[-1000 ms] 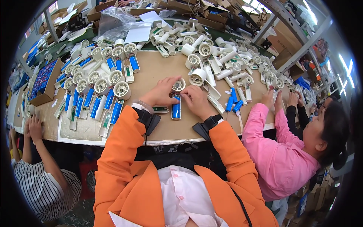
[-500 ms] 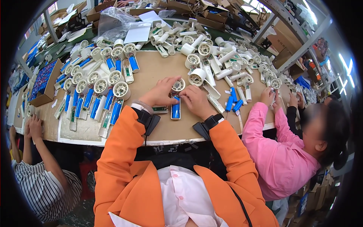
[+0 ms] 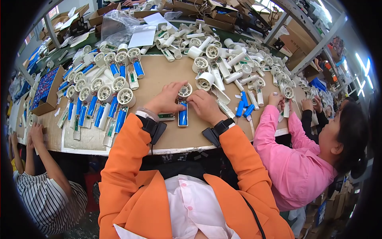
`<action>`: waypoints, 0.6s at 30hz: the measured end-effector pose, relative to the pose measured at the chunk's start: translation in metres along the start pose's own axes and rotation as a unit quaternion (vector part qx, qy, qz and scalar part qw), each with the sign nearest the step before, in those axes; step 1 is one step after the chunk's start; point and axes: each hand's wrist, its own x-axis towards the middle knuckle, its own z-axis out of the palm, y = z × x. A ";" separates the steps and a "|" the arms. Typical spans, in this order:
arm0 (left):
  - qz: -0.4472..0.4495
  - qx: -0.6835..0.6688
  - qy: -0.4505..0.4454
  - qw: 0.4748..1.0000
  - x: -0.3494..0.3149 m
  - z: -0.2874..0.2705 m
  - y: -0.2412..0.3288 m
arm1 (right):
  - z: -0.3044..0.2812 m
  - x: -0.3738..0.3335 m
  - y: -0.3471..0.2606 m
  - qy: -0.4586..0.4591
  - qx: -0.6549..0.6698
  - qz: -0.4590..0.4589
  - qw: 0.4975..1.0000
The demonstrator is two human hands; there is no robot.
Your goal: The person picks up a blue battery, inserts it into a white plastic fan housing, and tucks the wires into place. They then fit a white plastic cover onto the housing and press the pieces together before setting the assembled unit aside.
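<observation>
Lying on the brown-topped table (image 3: 175, 138), a blue cylindrical battery (image 3: 183, 117) sits in a white plastic, round-headed housing (image 3: 185, 90). The left hand's (image 3: 169, 98) grip is spread against its left side; the right hand's (image 3: 206, 106) fingertips bunch at its neck, whether pinching anything cannot be told. Beyond lies a jumbled heap of white plastic parts (image 3: 235, 59).
</observation>
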 end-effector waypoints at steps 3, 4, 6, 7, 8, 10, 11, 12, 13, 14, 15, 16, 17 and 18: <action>0.040 0.033 0.076 0.996 -0.008 0.002 0.004 | -0.003 0.000 0.000 -0.020 -0.022 -0.018 0.999; 0.059 0.049 0.114 0.991 -0.011 0.002 0.008 | -0.003 0.000 -0.001 -0.017 -0.021 -0.013 1.000; 0.059 0.059 0.127 0.988 -0.014 0.000 0.016 | -0.003 -0.001 -0.002 -0.011 -0.020 -0.002 1.000; 0.059 0.069 0.141 0.986 -0.015 -0.002 0.021 | -0.003 -0.002 -0.001 -0.011 -0.020 0.000 1.000; 0.059 0.078 0.155 0.983 -0.016 -0.002 0.023 | -0.004 -0.003 -0.001 -0.009 -0.020 0.008 1.000; 0.059 0.088 0.164 0.981 -0.019 -0.003 0.022 | -0.005 -0.002 -0.001 -0.003 -0.018 0.020 1.000; 0.060 0.097 0.173 0.978 -0.020 -0.003 0.021 | -0.006 -0.002 0.000 -0.001 -0.017 0.020 1.000; 0.061 0.105 0.183 0.976 -0.021 -0.003 0.021 | -0.007 -0.002 0.000 0.011 -0.008 0.022 1.000; 0.061 0.107 0.182 0.976 -0.022 -0.002 0.020 | -0.008 -0.001 0.000 0.023 0.000 0.024 0.999; 0.055 0.095 0.185 0.977 -0.022 -0.001 0.020 | -0.009 0.000 0.000 0.034 0.007 0.026 0.999; 0.049 0.084 0.188 0.977 -0.022 0.000 0.020 | -0.010 0.001 -0.001 0.034 0.008 0.026 0.999; 0.044 0.072 0.191 0.978 -0.022 0.001 0.020 | -0.010 0.000 -0.004 0.026 0.030 0.060 0.997; 0.044 0.074 0.190 0.978 -0.022 0.001 0.020 | -0.012 -0.001 -0.006 0.018 0.053 0.094 0.994; 0.039 0.070 0.189 0.979 -0.022 0.002 0.021 | -0.013 -0.001 -0.008 0.010 0.075 0.128 0.989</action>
